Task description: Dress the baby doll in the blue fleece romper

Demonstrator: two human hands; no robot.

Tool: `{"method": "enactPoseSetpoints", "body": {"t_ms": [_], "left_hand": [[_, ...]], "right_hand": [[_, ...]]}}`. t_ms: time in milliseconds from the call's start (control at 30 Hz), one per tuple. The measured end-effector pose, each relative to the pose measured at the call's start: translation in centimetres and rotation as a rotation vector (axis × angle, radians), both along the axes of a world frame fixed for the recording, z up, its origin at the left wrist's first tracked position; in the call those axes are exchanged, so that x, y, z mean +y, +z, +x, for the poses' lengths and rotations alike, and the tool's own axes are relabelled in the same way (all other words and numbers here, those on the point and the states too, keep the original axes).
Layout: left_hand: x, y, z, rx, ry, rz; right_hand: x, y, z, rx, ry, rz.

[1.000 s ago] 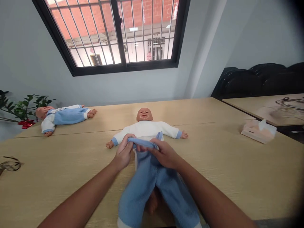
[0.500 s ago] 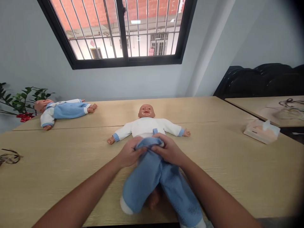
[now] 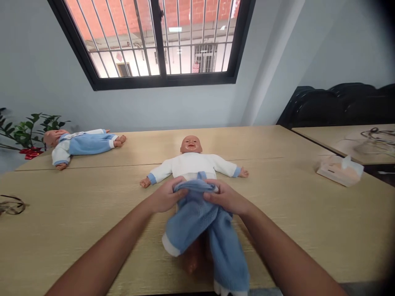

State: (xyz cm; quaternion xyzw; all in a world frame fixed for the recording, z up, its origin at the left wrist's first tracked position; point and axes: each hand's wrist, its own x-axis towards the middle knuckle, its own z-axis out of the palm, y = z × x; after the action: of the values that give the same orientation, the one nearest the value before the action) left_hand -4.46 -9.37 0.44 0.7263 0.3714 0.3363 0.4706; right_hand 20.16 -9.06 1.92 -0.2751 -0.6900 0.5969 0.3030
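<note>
A baby doll (image 3: 191, 160) in a white top lies on its back in the middle of the wooden table (image 3: 77, 213), arms spread. Light blue fleece trousers (image 3: 203, 226) cover its lower body, and a bare foot shows below them. My left hand (image 3: 165, 195) grips the waistband on the left. On the other side my right hand (image 3: 226, 197) holds the same waistband. Both hands are closed on the cloth at the doll's waist.
A second doll (image 3: 82, 143) in a blue and white suit lies at the far left. A green plant (image 3: 27, 131) stands beside it. A tissue box (image 3: 341, 169) sits at the right, glasses (image 3: 10, 204) at the left edge. Black chairs (image 3: 336, 102) line the right wall.
The trousers have slid up the doll's body, so a leg cuff and a bare foot now show higher on the table. Both hands kept their grip on the waistband throughout.
</note>
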Motion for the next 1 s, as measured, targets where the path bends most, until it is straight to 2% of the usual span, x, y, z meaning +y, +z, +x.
{"method": "enactPoseSetpoints", "body": {"t_ms": [67,133,200,267,367,433,500,533,667,733,800,867,933,1000], "left_hand": [[0.2,-0.7,0.2,-0.222,0.022,-0.106],[0.2,-1.3,0.6,-0.399,0.045,-0.198],[0.1,-1.3,0.9,-0.462,0.064,-0.24],[-0.2,-0.8,0.8,-0.38,0.005,-0.219],[-0.7,0.4,0.2,-0.051,-0.229,-0.152],[-0.8,0.7,-0.1,0.148,-0.303,-0.145],[-0.8,0.5,-0.2,0.172,-0.255,-0.145],[-0.7,0.2,-0.1,0.097,-0.198,-0.145],[-0.2,-1.3,0.9,-0.414,0.059,-0.276],[-0.3,-1.6,1.4,-0.554,0.096,-0.38],[-0.6,-1.6,1.5,-0.569,0.038,-0.429],[-0.9,-1.1,1.2,-0.48,-0.114,-0.415],[-1.0,-0.5,0.6,-0.303,-0.295,-0.366],[-0.8,0.0,-0.1,-0.094,-0.409,-0.328]], "right_hand": [[-0.5,-0.3,-0.5,0.022,0.11,-0.145],[-0.7,-0.5,-0.7,-0.014,0.143,-0.155],[-0.4,-0.4,-0.5,-0.073,0.12,-0.117],[0.1,0.1,0.1,-0.118,0.078,-0.073],[0.8,0.8,1.1,-0.131,-0.03,0.027],[1.0,1.0,1.4,-0.101,-0.108,0.069],[0.9,0.8,1.3,-0.062,-0.145,0.07],[0.8,0.6,1.0,-0.036,-0.14,0.071],[0.6,-0.5,0.1,0.068,-0.026,0.072],[0.7,-0.7,-0.1,0.043,0.013,0.057],[1.0,-0.6,0.2,-0.011,0.041,0.04],[1.2,-0.3,0.6,-0.024,0.088,0.025],[1.2,-0.1,0.9,0.025,0.106,0.001],[0.9,-0.3,0.8,0.119,0.083,-0.057]]}}
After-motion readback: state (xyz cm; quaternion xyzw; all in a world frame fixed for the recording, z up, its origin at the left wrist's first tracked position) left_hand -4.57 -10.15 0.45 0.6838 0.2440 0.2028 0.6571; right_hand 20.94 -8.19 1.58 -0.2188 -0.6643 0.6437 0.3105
